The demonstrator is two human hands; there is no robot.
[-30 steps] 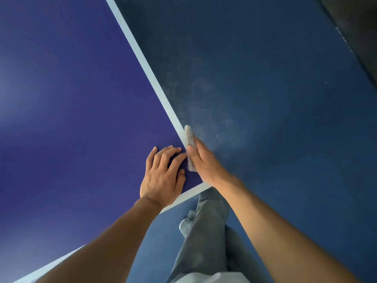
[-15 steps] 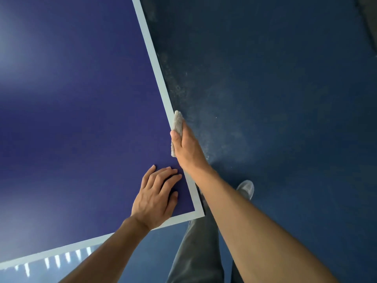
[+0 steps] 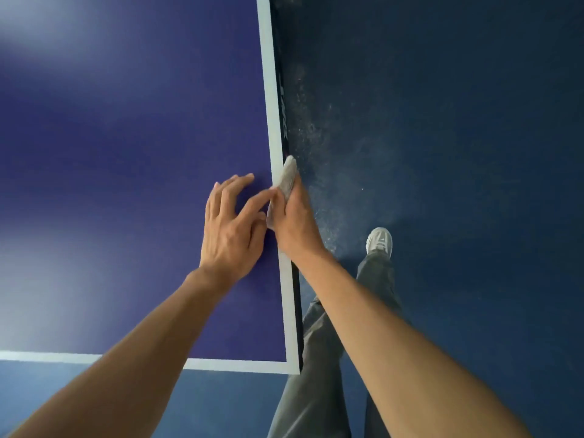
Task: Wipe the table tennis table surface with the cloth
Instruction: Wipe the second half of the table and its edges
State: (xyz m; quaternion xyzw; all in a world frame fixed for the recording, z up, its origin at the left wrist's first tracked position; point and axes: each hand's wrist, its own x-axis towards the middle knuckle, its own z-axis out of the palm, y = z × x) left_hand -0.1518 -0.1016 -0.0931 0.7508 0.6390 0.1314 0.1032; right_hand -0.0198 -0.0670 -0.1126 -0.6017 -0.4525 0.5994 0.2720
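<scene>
The blue table tennis table (image 3: 126, 153) fills the left of the view, with a white line along its right edge and near edge. My right hand (image 3: 297, 222) holds a folded grey cloth (image 3: 288, 177) against the table's right edge, over the white line. My left hand (image 3: 232, 226) rests on the blue surface just left of the cloth, fingers spread and nearly straight, its index fingertip touching the right hand or cloth. The part of the cloth under my right palm is hidden.
Dark blue floor (image 3: 458, 153) lies to the right, with a pale dusty patch beside the table edge. My grey trouser leg (image 3: 316, 358) and a white shoe (image 3: 379, 241) stand next to the table's near right corner (image 3: 294, 368).
The view has swung so the table edge now runs nearly vertical. My left hand moved up beside the right hand. The cloth stays on the right edge line.
</scene>
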